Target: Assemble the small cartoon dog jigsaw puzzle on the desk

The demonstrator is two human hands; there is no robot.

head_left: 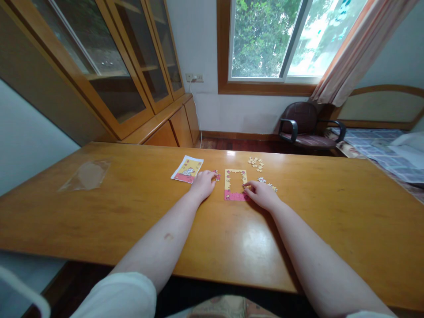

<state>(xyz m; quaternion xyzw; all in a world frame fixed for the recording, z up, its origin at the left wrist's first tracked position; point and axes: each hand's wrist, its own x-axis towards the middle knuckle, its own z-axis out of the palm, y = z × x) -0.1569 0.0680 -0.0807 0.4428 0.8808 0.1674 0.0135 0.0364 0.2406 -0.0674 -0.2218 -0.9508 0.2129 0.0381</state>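
Observation:
A partly assembled jigsaw puzzle (pixel 235 195) lies on the table, a rectangular border, pink along the bottom and yellow above, around a bare middle. My right hand (pixel 262 194) is at its right edge, thumb and index finger closed around a small puzzle piece there. Left of the puzzle, my left hand (pixel 202 184) rests with curled fingers, its tips against a few pink puzzle pieces (pixel 217 176); whatever it may hold is hidden. A picture card (pixel 186 168) with a white animal on yellow and pink lies partly beneath or behind that hand.
Loose yellowish pieces (pixel 256 164) lie beyond the puzzle to the right, and more pieces (pixel 272 187) sit by my right hand. A clear plastic bag (pixel 88 175) is on the table's left. Past the wooden table (pixel 212 247) stand a glass-door cabinet (pixel 159 88) and an office chair (pixel 303 126).

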